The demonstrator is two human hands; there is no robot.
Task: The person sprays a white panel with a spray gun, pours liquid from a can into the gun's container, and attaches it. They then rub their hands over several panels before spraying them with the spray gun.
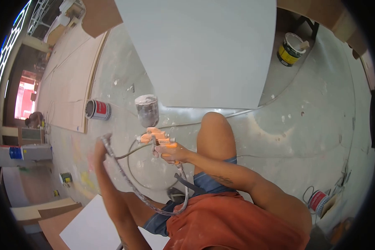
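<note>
My right hand (171,153) grips the orange handle of a spray gun (156,137) with a paint-crusted cup (147,109) on top. The gun points left, just below a large white painted board (204,50) lying on the floor. My left hand (101,146) is raised and holds the braided air hose (125,179), which loops down to the gun's base. My bent knee (214,129) sits right of the gun.
A red can (98,109) lies on its side to the left. A yellow-black paint bucket (291,49) stands at the upper right, another red can (318,201) at the lower right. Plywood sheets (66,83) lie left; a white panel (96,225) is near my legs.
</note>
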